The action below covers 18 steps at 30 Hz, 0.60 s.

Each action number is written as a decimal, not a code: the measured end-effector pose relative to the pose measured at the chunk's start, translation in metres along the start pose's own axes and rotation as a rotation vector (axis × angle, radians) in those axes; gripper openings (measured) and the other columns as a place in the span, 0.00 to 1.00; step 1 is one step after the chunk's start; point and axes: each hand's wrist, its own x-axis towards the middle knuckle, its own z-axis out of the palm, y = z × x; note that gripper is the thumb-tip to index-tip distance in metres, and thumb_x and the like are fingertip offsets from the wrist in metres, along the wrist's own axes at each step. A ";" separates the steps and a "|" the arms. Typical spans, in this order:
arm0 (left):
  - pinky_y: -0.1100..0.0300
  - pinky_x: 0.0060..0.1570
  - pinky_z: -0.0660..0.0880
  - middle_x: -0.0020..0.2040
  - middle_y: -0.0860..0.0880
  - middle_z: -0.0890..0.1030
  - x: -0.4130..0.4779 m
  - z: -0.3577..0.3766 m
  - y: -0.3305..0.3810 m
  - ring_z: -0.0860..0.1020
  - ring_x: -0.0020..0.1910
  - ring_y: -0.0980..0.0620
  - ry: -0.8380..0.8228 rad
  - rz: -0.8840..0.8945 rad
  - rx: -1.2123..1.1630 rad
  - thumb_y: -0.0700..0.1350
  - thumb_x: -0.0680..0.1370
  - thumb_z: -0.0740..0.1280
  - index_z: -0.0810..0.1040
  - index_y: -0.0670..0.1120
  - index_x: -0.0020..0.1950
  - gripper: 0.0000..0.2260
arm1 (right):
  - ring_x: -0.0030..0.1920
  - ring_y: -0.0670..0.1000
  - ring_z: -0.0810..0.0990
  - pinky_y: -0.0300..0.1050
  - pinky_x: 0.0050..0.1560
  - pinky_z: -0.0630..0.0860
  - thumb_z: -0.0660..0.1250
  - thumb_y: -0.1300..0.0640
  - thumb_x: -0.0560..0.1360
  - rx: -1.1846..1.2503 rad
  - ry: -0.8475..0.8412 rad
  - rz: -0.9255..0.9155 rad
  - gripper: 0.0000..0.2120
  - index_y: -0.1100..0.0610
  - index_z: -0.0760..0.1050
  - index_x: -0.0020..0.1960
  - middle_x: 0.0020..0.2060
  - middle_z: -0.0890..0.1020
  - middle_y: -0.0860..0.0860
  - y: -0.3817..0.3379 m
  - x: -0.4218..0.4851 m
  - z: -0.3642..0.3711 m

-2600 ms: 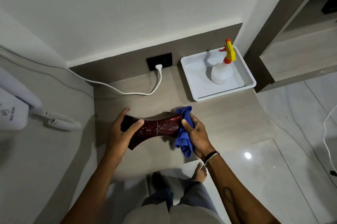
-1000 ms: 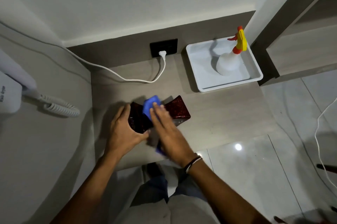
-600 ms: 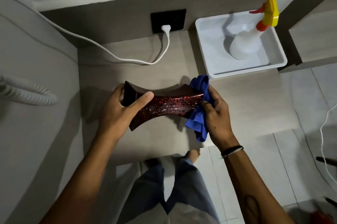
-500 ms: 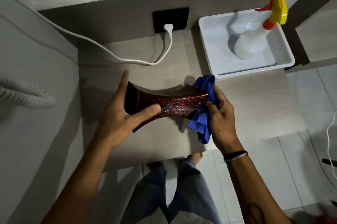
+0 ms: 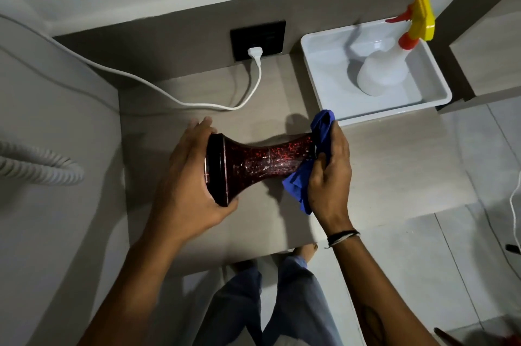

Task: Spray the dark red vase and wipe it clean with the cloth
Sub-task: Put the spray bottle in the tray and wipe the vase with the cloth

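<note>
The dark red vase (image 5: 262, 163), speckled with bright red, is held sideways above the wooden counter (image 5: 394, 165). My left hand (image 5: 189, 176) cups its flared left end, palm against the end face, thumb under the rim. At the vase's right end my right hand (image 5: 329, 173) presses the blue cloth (image 5: 301, 182) against it; that end is hidden under cloth and fingers. The white spray bottle (image 5: 386, 69) with its yellow and orange trigger stands in the white tray (image 5: 315, 69) at the back right, away from both hands.
A white cable (image 5: 197, 101) runs from the black wall socket (image 5: 258, 39) across the counter's back. A coiled cord (image 5: 39, 166) hangs at the left wall. My legs and a bare foot (image 5: 307, 251) are on the tiled floor below the counter edge.
My left hand has shifted from gripping the vase's side to cupping its left end face, and the vase has turned about its long axis. My right hand stays with the cloth at the right end.
</note>
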 end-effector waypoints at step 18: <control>0.79 0.55 0.67 0.60 0.55 0.74 -0.009 0.002 0.003 0.73 0.56 0.58 0.061 -0.078 -0.105 0.42 0.58 0.86 0.74 0.47 0.67 0.39 | 0.88 0.60 0.46 0.60 0.87 0.54 0.66 0.81 0.74 -0.525 -0.328 -0.387 0.47 0.61 0.53 0.87 0.87 0.44 0.54 -0.005 -0.047 -0.002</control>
